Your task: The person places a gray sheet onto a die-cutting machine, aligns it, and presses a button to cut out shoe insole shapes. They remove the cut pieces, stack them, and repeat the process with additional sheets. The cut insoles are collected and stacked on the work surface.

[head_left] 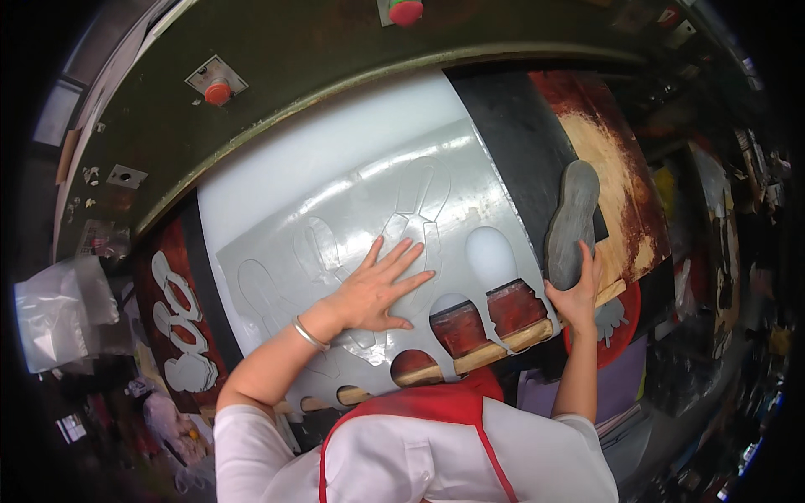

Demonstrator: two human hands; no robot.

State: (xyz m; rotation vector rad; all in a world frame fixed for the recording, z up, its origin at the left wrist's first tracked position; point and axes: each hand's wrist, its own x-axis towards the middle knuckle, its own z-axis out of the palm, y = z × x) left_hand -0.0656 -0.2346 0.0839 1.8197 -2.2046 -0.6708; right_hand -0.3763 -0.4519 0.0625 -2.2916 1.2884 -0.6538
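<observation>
My left hand lies spread and flat on a glossy grey sheet. Sole-shaped outlines and narrow lines are cut into the sheet around my fingers. Along its near edge, rounded holes let the dark red and wooden board beneath show through. My right hand grips the near end of a thick grey shoe-sole-shaped block, thumb on its left side and fingers on its right. This block stands at the right of the sheet, over the black and worn wooden surface. Its underside is hidden.
A white board lies under the sheet. Behind it runs a dark green machine beam with a red button. Cut grey pieces sit at the left. A red bowl with grey scraps is below my right hand.
</observation>
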